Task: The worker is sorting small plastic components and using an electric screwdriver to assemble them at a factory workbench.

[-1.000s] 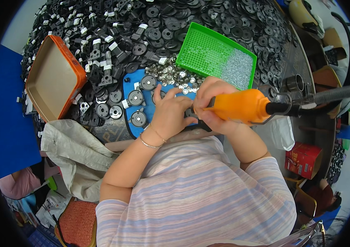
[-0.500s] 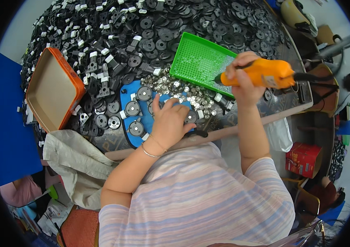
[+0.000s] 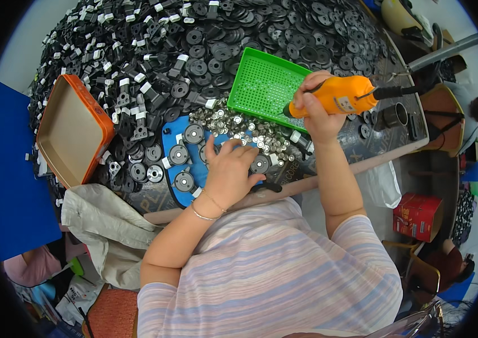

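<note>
My right hand (image 3: 319,107) is wrapped round an orange electric screwdriver (image 3: 343,96). Its dark tip points left, over the near right part of a green perforated basket (image 3: 250,93). My left hand (image 3: 229,172) lies palm down over a blue mat (image 3: 172,179), fingers spread, touching or just above the parts there. Round black discs with metal centres, such as this disc (image 3: 184,181), sit on the mat left of the hand. Another disc (image 3: 260,163) lies by its right side, and one is partly hidden under the fingers. Small shiny metal pieces (image 3: 261,135) are heaped between mat and basket.
A big pile of black parts with white ends (image 3: 121,50) and black discs (image 3: 306,39) covers the far table. An orange-rimmed tray (image 3: 73,132) leans at the left. Grey cloth (image 3: 101,225) drapes at the near left edge. A metal cup (image 3: 395,114) stands at the right.
My right hand has moved a little left with the screwdriver, its tip now nearer the basket's near edge. My left hand stays spread over the mat. The view has shifted slightly.
</note>
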Tool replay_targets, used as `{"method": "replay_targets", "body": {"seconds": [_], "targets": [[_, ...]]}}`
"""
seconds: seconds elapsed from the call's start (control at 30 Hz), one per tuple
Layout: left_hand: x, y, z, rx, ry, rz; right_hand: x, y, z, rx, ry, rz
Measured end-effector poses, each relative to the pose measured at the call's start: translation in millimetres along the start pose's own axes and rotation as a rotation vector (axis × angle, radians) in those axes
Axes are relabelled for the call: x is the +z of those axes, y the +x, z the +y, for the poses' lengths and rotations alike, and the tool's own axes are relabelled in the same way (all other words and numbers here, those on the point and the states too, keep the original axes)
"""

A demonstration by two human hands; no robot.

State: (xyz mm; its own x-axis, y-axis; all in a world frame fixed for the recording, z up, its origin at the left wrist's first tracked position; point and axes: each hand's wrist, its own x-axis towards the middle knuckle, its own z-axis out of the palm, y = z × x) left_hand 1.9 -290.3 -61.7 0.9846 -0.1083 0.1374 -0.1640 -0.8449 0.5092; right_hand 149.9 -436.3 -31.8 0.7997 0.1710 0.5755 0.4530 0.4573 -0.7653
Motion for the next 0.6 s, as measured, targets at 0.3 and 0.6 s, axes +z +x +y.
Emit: {"method": "replay_targets", "body": {"seconds": [0.3, 0.6], "targets": [[6, -2, -1, 0.018, 0.031, 0.003, 2, 4, -16, 0.017, 0.082, -0.039], [6, -2, 0, 0.039, 0.048, 0.037, 24, -33, -61, 0.196, 0.116, -0.371]]}}
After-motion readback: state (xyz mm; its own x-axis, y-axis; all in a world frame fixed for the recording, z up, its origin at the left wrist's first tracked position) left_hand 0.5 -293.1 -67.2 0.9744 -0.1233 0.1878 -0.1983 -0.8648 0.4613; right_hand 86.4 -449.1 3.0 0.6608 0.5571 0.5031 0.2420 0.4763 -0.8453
